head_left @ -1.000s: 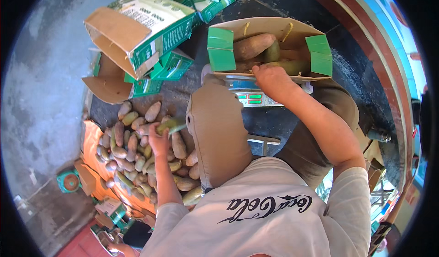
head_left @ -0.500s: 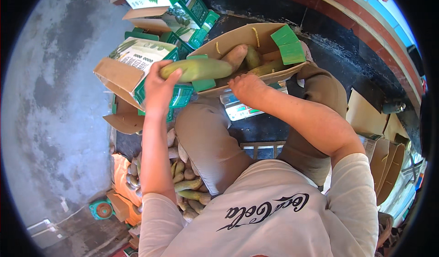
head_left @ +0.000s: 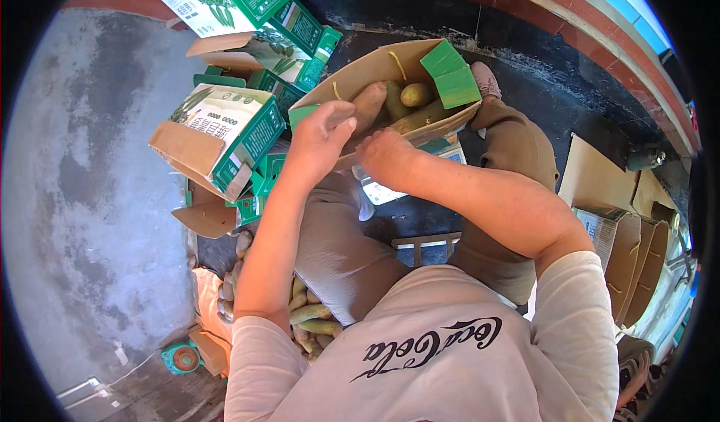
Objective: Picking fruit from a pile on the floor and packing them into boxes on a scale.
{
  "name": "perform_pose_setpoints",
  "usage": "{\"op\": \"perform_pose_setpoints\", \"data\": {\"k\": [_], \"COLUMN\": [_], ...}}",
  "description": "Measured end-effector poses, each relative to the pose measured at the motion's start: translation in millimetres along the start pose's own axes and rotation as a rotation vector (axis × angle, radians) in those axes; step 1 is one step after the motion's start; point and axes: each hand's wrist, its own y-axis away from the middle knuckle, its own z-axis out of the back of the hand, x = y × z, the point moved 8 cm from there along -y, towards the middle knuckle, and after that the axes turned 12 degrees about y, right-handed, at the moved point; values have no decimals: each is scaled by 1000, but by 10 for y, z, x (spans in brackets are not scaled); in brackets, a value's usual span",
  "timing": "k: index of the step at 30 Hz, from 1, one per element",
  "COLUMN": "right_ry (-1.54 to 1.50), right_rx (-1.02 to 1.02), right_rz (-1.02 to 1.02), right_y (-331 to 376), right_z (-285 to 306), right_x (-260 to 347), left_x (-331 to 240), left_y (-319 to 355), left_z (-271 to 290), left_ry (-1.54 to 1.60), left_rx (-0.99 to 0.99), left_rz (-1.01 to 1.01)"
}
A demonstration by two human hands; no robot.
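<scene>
An open brown carton (head_left: 420, 131) with green end flaps leans across the top middle. Inside lie several long, plump vegetables, like large mature cucumbers: a brownish one (head_left: 370, 105) at the left and a greenish-yellow one (head_left: 418, 94) with its rounded end up. My left hand (head_left: 321, 138) is over the carton's left end, thumb apart from the fingers, with nothing visible in it. On the near rim, my right hand (head_left: 386, 158) has its fingers curled over the cardboard. A scale (head_left: 382, 191) shows partly beneath the carton.
Green-and-white cartons (head_left: 214, 133) stand stacked at the upper left. A heap of similar vegetables (head_left: 309, 314) lies by my left leg. Brown cartons (head_left: 626, 264) stand at the right. A small green round device (head_left: 181, 357) is at the lower left.
The green vegetable has left my left hand, and a rounded greenish-yellow end now shows inside the carton. My left hand moved right to the carton's end; the right hand slid slightly left along the rim.
</scene>
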Motion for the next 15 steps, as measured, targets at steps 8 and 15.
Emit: {"op": "perform_pose_setpoints", "data": {"k": [8,15], "right_ry": [-168,-311], "right_rx": [-173,-693], "right_rz": [-71,-759], "right_y": [125,1836], "right_z": [275,617], "right_x": [-263,-1495], "left_x": [235,241], "left_y": [300,432], "left_z": [465,611], "left_ry": [22,-59], "left_rx": [-312,-364], "left_rz": [-88,-130]}}
